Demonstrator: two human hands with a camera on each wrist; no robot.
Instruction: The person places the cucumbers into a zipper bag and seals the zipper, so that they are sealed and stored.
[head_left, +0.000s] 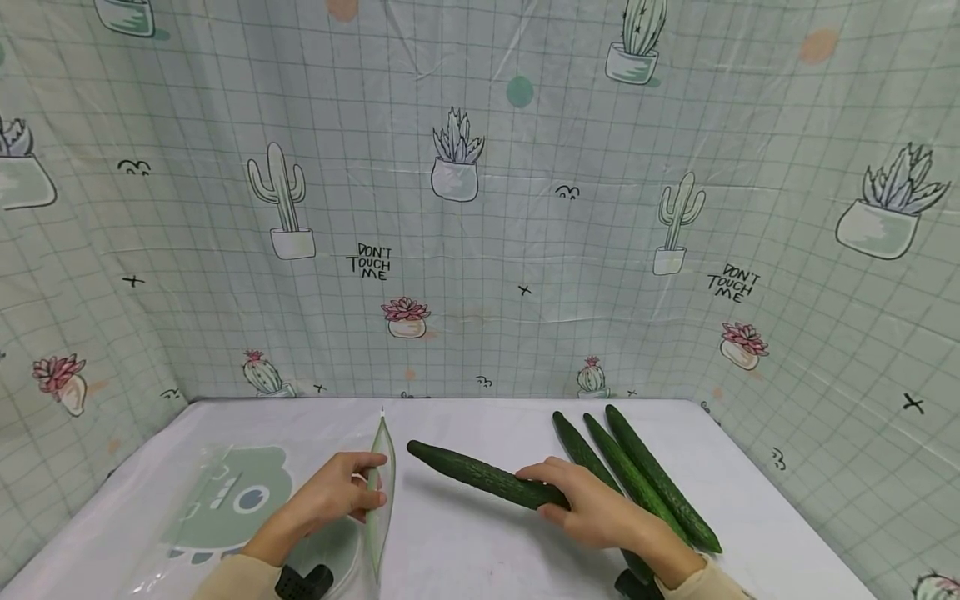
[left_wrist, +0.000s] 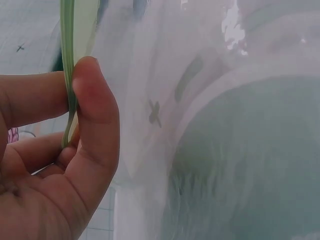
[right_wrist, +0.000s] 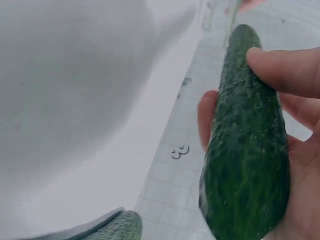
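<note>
A grid-patterned cactus-print sheet [head_left: 480, 233] fills the upper frame, behind my white table [head_left: 465, 421] across the bottom. At lower left lies a clear plastic bag [head_left: 251, 492] with a green cartoon creature, its mouth slightly parted. Three cucumbers [head_left: 633, 474] lie side by side at lower right. Another, the held cucumber [head_left: 480, 473], sits at bottom centre, its tip near the bag but apart; my right hand [head_left: 592, 504] grips its right end. My left hand [head_left: 341, 492] pinches the bag's green rim [left_wrist: 68, 40] between thumb and fingers.

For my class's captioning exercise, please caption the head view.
Left hand pinches a printed plastic bag, right hand grips a cucumber; three more cucumbers lie on the table.
</note>
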